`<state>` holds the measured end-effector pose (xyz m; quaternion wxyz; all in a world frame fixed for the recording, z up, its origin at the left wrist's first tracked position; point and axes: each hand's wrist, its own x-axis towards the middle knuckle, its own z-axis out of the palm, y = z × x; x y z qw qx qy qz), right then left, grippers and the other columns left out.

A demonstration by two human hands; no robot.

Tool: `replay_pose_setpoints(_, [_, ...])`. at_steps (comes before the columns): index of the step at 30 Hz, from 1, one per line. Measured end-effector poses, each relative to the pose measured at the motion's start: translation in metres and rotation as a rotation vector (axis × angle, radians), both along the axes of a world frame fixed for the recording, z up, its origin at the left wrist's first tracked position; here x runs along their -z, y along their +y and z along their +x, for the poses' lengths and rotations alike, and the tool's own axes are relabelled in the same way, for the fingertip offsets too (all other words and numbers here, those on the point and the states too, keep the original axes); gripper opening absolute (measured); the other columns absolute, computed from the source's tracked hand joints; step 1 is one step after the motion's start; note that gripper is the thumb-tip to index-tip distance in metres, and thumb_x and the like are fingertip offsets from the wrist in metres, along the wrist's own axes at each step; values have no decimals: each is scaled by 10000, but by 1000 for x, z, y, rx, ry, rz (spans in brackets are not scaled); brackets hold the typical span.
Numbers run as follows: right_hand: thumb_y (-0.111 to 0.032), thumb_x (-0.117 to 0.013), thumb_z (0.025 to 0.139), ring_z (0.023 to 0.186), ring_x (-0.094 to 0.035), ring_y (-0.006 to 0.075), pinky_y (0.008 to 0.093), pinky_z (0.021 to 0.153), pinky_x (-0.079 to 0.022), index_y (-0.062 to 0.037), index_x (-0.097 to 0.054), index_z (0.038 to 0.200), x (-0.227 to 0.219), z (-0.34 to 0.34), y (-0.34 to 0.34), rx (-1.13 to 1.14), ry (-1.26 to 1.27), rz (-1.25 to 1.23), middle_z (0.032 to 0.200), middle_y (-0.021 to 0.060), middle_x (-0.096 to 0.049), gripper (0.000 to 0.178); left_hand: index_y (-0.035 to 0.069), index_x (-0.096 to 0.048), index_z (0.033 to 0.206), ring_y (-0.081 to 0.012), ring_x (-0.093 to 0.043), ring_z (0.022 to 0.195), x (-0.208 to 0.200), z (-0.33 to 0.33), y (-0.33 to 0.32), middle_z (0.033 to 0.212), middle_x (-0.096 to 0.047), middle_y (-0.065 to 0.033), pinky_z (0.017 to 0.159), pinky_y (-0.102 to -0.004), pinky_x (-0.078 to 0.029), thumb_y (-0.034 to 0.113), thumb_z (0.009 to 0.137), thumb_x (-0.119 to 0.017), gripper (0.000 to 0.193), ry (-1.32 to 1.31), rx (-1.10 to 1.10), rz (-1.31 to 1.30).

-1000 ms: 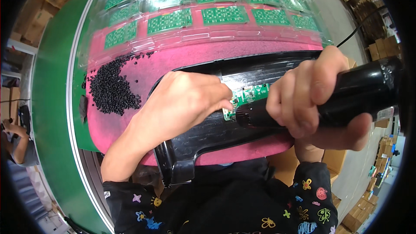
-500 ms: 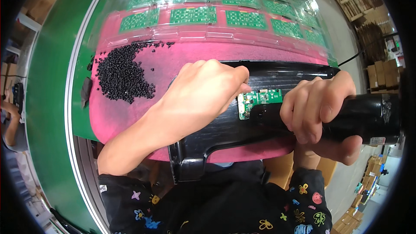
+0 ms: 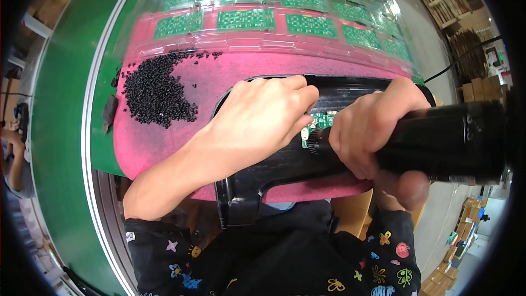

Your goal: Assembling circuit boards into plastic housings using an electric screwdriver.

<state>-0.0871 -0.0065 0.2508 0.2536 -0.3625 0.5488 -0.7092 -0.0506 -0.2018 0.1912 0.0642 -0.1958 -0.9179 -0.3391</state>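
Note:
A long black plastic housing [image 3: 298,163] lies across the pink mat, its hollow side up. Inside it sits a small green circuit board [image 3: 305,137], partly covered by my hands. My left hand [image 3: 266,107] rests over the housing with fingers curled, the fingertips at the board's left end; whatever they pinch is hidden. My right hand [image 3: 368,131] is wrapped round a black electric screwdriver [image 3: 446,140], held nearly level with its front end over the board. To the left lies a heap of tiny black pieces, seemingly screws [image 3: 156,90].
Clear plastic trays [image 3: 181,46] with several green circuit boards stand at the far side of the pink mat [image 3: 246,63]. A dark scrap [image 3: 109,112] lies by the mat's left edge, beside a green surface [image 3: 63,131]. Another person's arm [image 3: 16,159] shows at far left.
My right hand has moved left with the screwdriver, bringing its front end over the board and covering more of it. The housing has shifted slightly; my left hand has stayed nearly in place.

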Motion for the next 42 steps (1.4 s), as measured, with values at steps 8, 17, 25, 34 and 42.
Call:
replay_pose_setpoints(8, [-453,-690,848,458,-531,79,229,471,-431,-106,-481,961,17,-8,9,112,65,-390,614,-41,-561,421,19,-657,857,-320,-636,760,1,-3,-1,841,-634,-102,656,-414,-507,104,783,-722,130,-78,152,39])
replay_pose_setpoints(17, [-393,-682,855,461,-547,62,210,492,-483,-94,-486,945,8,-14,31,236,55,-631,618,-28,-573,368,-10,-684,862,-277,-673,721,-2,-13,1,798,-681,-109,638,-341,-535,61,802,-738,107,-82,255,210])
replay_pose_setpoints(25, [-428,-695,872,499,-590,81,224,495,-499,-101,-484,984,15,-20,37,78,103,-659,630,-25,-596,406,-2,-691,927,-251,-669,744,-2,-9,4,856,-691,-99,649,-315,-522,141,752,-795,249,-154,328,280])
replay_pose_setpoints(34, [-507,-688,840,463,-471,88,223,453,-390,-22,-484,956,-3,-24,50,418,142,-106,624,8,-524,539,33,-411,1169,-283,-492,1086,1,-12,-9,1196,-539,-141,965,-394,-382,469,572,-892,882,42,231,299])
replay_pose_setpoints(42, [-94,-751,736,661,-559,87,222,577,-451,-21,-561,874,6,-31,53,443,97,-189,763,24,-585,246,66,-300,985,-209,-388,970,1,-13,-3,1057,-436,-154,958,-374,-298,399,937,-493,388,274,-86,519])
